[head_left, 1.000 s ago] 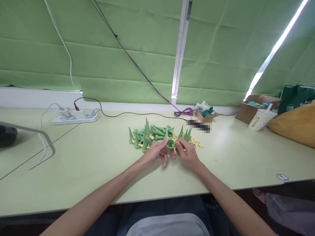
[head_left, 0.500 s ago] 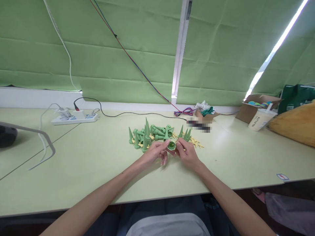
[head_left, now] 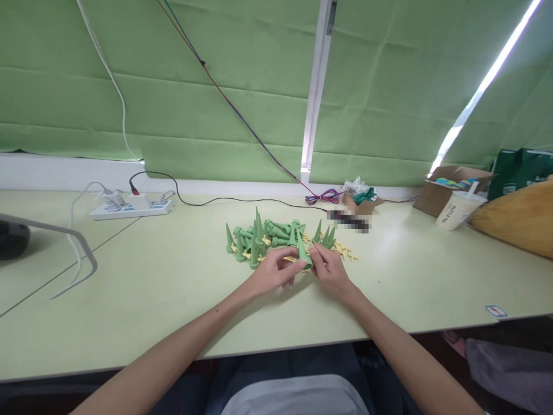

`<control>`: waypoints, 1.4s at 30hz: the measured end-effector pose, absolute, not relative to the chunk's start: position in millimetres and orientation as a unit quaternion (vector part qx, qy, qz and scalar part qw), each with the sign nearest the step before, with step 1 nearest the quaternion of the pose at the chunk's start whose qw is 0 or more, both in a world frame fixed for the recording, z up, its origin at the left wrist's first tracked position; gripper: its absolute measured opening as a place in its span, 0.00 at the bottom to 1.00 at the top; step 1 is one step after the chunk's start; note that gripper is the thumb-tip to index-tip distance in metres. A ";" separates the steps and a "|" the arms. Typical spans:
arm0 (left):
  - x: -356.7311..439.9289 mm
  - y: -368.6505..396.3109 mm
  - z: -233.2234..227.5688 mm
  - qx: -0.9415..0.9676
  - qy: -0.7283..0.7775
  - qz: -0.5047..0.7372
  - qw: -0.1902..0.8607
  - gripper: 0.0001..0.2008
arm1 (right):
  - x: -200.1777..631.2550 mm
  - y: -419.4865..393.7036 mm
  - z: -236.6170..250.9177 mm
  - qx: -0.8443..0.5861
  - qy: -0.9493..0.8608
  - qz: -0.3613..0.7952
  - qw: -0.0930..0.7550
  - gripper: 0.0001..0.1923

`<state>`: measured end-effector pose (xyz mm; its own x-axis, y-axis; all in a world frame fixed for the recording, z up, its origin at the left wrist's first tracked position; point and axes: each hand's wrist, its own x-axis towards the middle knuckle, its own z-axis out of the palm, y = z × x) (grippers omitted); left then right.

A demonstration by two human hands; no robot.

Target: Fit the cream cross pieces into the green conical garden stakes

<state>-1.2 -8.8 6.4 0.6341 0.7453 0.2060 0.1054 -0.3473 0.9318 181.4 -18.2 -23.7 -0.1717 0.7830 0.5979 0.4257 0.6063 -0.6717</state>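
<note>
Green cone spike [head_left: 303, 252] pinched between left hand [head_left: 273, 272] and right hand [head_left: 330, 271] — point up, just above the table [head_left: 173, 288], near the spike pile [head_left: 263, 236].

You will find little to read here: the paper cup [head_left: 457, 210] at your far right carries a line of dark print, too small to make out. A small sticker [head_left: 496, 311] on the desk's near right edge shows a red mark, unreadable. A blurred patch beyond your hands hides anything written there.
</note>
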 end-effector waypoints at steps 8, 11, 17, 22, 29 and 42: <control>1.5 -7.7 -4.0 0.797 0.324 0.355 0.366 0.16 | 181.2 -16.4 -24.8 -0.407 -0.744 0.165 0.504 0.19; 2.1 -7.0 -6.8 0.818 0.314 0.366 0.314 0.15 | 181.2 -15.9 -26.0 -0.408 -0.742 0.160 0.507 0.19; 2.4 -7.2 -10.4 0.836 0.300 0.380 0.259 0.11 | 181.1 -15.9 -25.9 -0.413 -0.742 0.166 0.502 0.20; 2.8 -5.9 -13.2 0.840 0.289 0.393 0.236 0.08 | 179.8 -15.5 -24.7 -0.417 -0.741 0.163 0.501 0.21; 4.9 -6.2 -11.6 0.832 0.309 0.401 0.228 0.10 | 177.3 -17.5 -23.6 -0.428 -0.729 0.157 0.510 0.19; 6.6 -7.0 -3.0 0.746 0.364 0.366 0.420 0.26 | 178.6 -17.9 -25.2 -0.416 -0.707 0.150 0.552 0.18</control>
<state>6.6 -7.0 -3.0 0.4668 0.8510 0.2407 0.2361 -0.3822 0.8934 178.6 -17.9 -25.2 -0.0441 0.7541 0.6553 0.4226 0.6085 -0.6717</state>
